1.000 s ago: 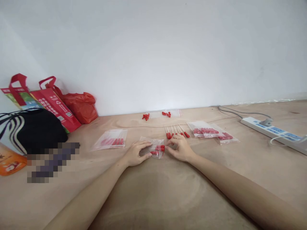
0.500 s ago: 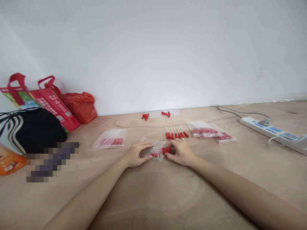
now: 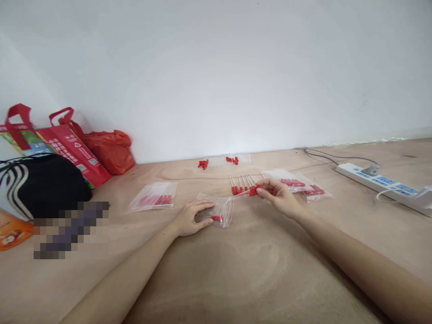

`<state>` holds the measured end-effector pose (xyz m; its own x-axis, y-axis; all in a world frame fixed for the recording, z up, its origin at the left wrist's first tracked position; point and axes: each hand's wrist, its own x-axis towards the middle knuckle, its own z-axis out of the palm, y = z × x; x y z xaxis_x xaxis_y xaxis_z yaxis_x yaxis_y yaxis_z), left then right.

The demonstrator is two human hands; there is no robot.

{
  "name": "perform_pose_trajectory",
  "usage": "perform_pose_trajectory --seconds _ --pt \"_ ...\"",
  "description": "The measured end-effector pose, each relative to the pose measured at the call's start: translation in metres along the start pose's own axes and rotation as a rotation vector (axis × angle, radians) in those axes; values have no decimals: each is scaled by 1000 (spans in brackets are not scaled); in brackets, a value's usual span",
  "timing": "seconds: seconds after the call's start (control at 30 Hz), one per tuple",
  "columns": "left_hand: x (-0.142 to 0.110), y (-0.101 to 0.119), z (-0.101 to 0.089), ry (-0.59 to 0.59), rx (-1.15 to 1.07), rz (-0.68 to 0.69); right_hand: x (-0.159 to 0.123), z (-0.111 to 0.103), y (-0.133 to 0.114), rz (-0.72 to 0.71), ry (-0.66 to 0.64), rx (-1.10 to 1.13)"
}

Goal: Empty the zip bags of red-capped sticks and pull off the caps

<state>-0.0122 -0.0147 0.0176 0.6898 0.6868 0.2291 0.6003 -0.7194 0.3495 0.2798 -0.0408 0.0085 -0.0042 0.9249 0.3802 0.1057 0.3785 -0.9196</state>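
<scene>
My left hand (image 3: 192, 218) grips the left side of a clear zip bag (image 3: 227, 208) on the table, fingers on the far edge and thumb on the near edge. One dropper with a red rubber bulb (image 3: 217, 218) lies at that bag. Just right of the bag's mouth, my right hand (image 3: 277, 196) is closed in a pinch on red-bulbed droppers (image 3: 252, 191); their thin clear stems point left to the bag's mouth. Behind them, several more red-bulbed droppers (image 3: 241, 190) lie in a row, stems away from me.
Filled zip bags lie at right (image 3: 293, 182) and left (image 3: 153, 199). Loose red bulbs (image 3: 203, 164) and a clear bag (image 3: 245, 159) are near the wall. A power strip (image 3: 381, 181) with cables is at right. Carrier bags (image 3: 72, 150) and a black striped bag (image 3: 54, 184) stand at left.
My right hand has moved right and slightly away from me, drawing droppers out of the bag's mouth. The left hand stays in place on the bag.
</scene>
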Motion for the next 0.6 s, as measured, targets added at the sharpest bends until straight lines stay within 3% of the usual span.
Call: perform_pose_trajectory --seconds 0.13,0.23,0.4,0.6 --pt "1 0 0 -13 4 -2 18 -25 -3 -130 211 -82" --pt "1 -1 0 -17 22 -5 26 -28 5 -284 271 -321" --pt "1 -1 0 -16 32 -1 32 -14 27 -551 75 -834" --pt "1 -1 0 -28 29 5 34 -3 38 -673 -112 -1103"
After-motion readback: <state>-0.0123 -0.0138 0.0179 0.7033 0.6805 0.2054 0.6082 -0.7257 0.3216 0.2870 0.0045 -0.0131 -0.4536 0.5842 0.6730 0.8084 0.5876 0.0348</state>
